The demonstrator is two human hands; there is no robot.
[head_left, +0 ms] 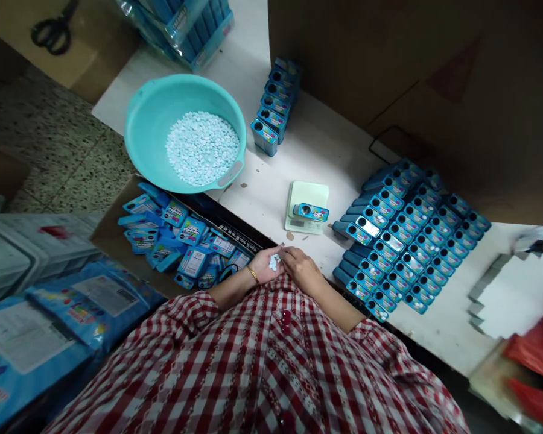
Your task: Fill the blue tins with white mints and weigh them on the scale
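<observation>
Palm up in front of my body, my left hand (263,267) cups a small heap of pale candies (274,262). Beside it, my right hand (302,266) has its fingers bent and drawn together at the edge of that palm; what is between the fingertips, if anything, is hidden. Just beyond both hands stands a small pale-green scale (315,191). A blue candy tin (319,213) with a round dark opening on top rests on its platform. Farther left, a turquoise basin (147,120) holds many loose candies (203,147) of the same kind.
Right of the scale stand packed rows of blue tins (400,220); a shorter row of tins (271,111) is behind it. A cardboard box (111,238) with jumbled tins sits below the basin. Scissors (54,33) lie upper left. A large carton (411,78) borders the white table (262,193).
</observation>
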